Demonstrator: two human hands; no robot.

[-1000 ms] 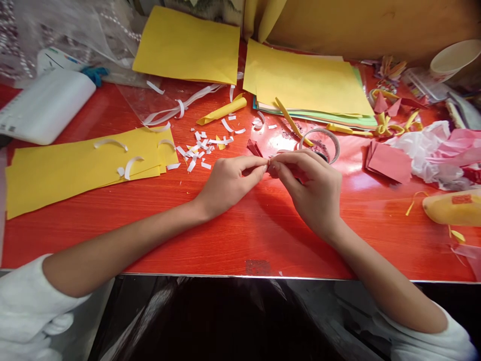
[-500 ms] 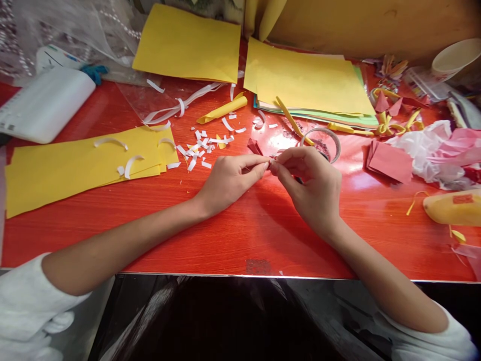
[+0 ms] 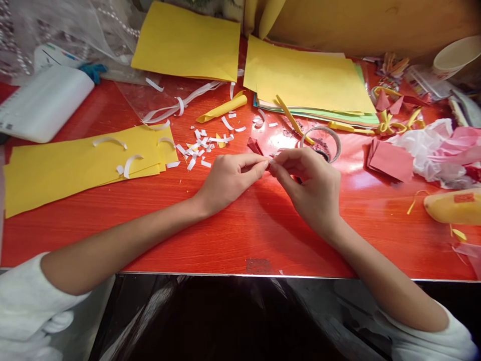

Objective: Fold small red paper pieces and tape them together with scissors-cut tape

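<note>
Over the middle of the red table (image 3: 225, 240), my left hand (image 3: 231, 180) and my right hand (image 3: 313, 188) meet at the fingertips. Both pinch at something tiny and dark reddish between them, mostly hidden by the fingers. Just behind the fingertips lies a small folded red paper piece (image 3: 255, 146). A tape roll (image 3: 335, 143) rests behind my right hand, with a dark object partly hidden beside it. White paper scraps (image 3: 192, 163) are scattered beyond my left hand.
Yellow strips (image 3: 75, 168) lie at left, near a white device (image 3: 48, 103). Yellow sheets (image 3: 308, 80) are stacked at the back, a rolled yellow piece (image 3: 223, 108) before them. Red paper squares (image 3: 391, 160), crumpled plastic (image 3: 432, 150) and a cup (image 3: 456, 57) are at right.
The view has shifted very slightly. Both hands keep the same pinch at nearly the same spot.
</note>
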